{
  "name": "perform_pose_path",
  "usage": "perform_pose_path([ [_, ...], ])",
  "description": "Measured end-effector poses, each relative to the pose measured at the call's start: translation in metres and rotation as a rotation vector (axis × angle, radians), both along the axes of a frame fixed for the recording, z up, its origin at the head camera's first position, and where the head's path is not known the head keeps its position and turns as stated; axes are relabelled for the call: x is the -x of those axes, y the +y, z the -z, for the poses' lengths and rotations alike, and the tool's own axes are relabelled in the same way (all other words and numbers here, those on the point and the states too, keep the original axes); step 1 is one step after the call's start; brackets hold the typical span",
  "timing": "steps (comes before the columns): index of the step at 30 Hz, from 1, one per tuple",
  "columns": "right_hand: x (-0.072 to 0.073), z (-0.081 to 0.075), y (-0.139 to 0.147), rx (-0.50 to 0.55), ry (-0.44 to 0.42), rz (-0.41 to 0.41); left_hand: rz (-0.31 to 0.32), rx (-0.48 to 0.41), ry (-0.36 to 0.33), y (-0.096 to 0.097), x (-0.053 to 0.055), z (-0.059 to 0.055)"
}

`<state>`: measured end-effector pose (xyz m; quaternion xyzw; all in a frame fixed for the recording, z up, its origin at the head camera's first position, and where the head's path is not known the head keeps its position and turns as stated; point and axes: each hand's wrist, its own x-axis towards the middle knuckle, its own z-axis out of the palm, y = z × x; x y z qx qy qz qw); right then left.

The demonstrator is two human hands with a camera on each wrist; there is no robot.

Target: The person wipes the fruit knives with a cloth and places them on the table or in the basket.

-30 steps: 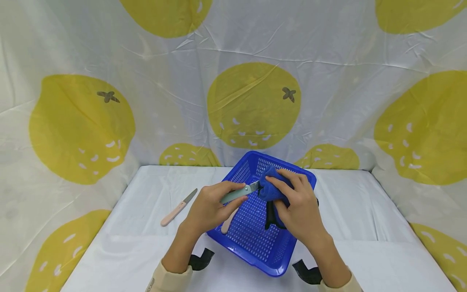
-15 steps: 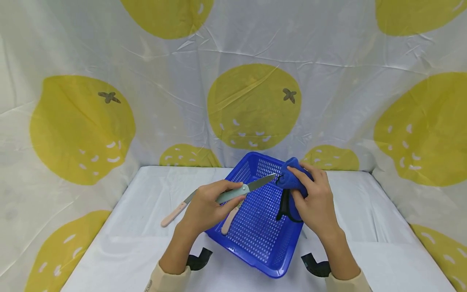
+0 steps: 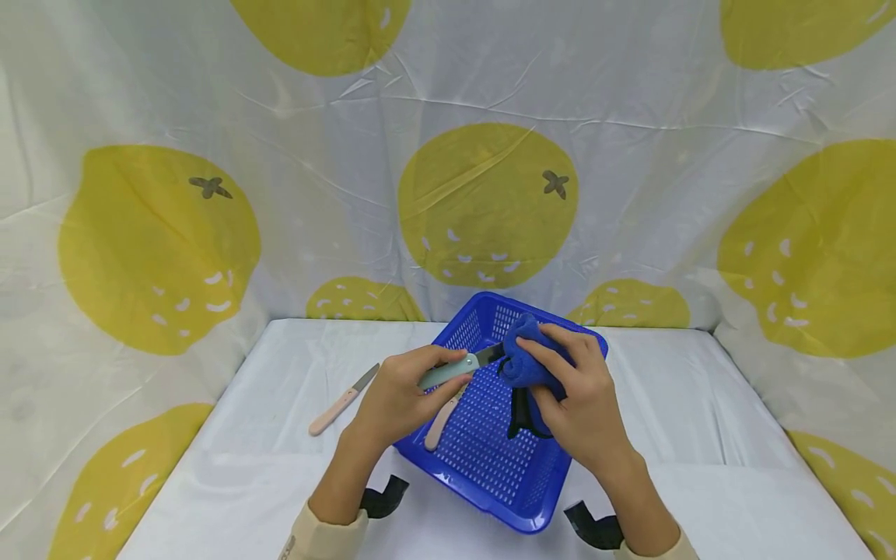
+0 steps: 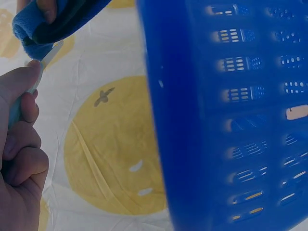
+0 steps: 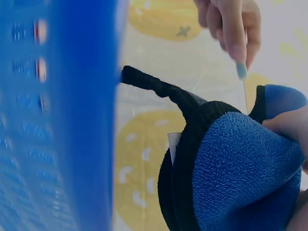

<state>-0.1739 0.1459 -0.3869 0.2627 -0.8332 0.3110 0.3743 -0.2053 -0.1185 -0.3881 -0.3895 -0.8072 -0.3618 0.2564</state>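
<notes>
My left hand point(image 3: 402, 395) pinches the pale green handle of a knife point(image 3: 448, 372) between thumb and fingers, above the basket. A blue cloth with black edging point(image 3: 519, 365), bunched in my right hand point(image 3: 584, 400), is folded around the blade; only the part near the handle shows in the head view. In the left wrist view, a bit of the blade point(image 4: 52, 54) shows below the cloth point(image 4: 29, 29). The right wrist view has the towelling cloth point(image 5: 240, 168) close up, a black strap hanging off it.
Beneath the hands stands a blue perforated plastic basket point(image 3: 483, 504), set askew on the white-covered table point(image 3: 238, 490). A pink-handled knife point(image 3: 441, 424) lies inside it. Left of the basket, another pink-handled knife point(image 3: 336, 408) rests on the table. A lemon-print curtain point(image 3: 630, 218) hangs behind.
Half a second ago my right hand and the cloth were further right, off the blade's tip, with the blade bare. They have come back left over the blade. My left hand barely moved.
</notes>
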Motion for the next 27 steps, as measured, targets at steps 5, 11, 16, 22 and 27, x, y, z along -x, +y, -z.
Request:
perform_pose_path([
  [5,-0.006,0.001,-0.013,-0.036,-0.008,-0.044,0.01,-0.004,0.007,0.001,-0.001,-0.001],
  [11,-0.007,0.004,-0.022,-0.075,0.003,-0.093,0.021,0.007,0.032,0.003,-0.001,0.0],
  [16,-0.008,0.005,-0.025,-0.12,-0.007,-0.08,0.009,0.035,0.057,0.005,-0.002,-0.001],
  [22,-0.009,0.004,-0.026,-0.143,-0.014,-0.031,0.012,0.044,0.086,0.006,-0.003,-0.001],
  [27,-0.007,0.002,-0.023,-0.147,-0.012,-0.001,0.024,0.026,0.095,0.006,-0.002,-0.001],
])
